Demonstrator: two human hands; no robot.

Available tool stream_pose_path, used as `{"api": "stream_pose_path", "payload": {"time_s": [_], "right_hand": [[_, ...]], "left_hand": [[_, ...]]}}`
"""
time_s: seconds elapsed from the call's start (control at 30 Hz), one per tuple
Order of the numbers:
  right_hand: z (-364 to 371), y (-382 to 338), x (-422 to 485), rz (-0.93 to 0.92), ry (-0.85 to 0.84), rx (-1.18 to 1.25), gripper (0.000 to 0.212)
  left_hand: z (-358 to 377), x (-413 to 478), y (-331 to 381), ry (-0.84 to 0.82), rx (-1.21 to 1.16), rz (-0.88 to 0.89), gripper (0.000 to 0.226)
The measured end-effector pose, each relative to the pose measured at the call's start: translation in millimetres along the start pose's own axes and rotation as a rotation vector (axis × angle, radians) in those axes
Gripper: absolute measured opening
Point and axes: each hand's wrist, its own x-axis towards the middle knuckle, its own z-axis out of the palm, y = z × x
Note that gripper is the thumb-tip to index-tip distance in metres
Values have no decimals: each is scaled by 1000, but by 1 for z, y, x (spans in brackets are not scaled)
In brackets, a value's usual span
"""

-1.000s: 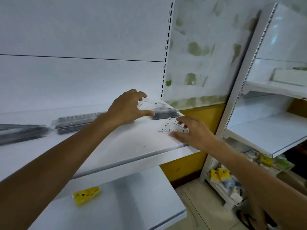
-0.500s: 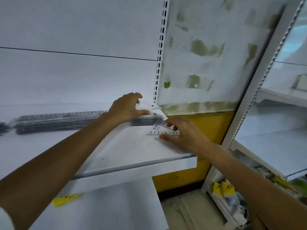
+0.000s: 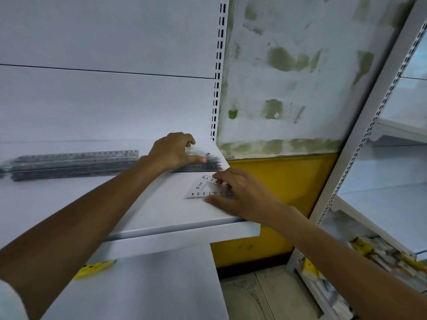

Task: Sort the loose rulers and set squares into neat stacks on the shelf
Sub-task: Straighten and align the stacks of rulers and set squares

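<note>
shelf [image 3: 150, 204] white | ruler stack [image 3: 74, 162] at back | left hand [image 3: 173, 151] curled gripping set-square stack [image 3: 208, 166], corner | right hand [image 3: 242, 192] spread flat, pressing set square [image 3: 201, 191] | wall [image 3: 288, 77] stained, yellow base

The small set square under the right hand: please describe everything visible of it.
The set square is a small triangle of clear plastic with black numbers along its edges and a logo. It lies flat on the white shelf, near its right end, long edge toward the front. The right hand covers its right part, fingers on top, thumb at the front edge. The stack of set squares behind does not touch it.
</note>
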Motion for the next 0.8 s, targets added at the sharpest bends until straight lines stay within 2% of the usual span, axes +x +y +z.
{"api": "stream_pose_path", "payload": {"time_s": [0.23, 0.5, 0.63, 0.8], "right_hand": [[0, 2, 2, -14, -5, -3, 59], [-1, -14, 30, -78, 108, 31, 53], [2, -53, 61, -138, 190, 125, 58], [19, -135, 104, -303, 178, 256, 51]], "left_hand": [[-3, -4, -1, 2, 57, -9, 67], [-40, -39, -21, 180, 85, 1, 34], [-79, -82, -56, 249, 162, -91, 31], [-134, -162, -108, 282, 191, -233, 29]]}}
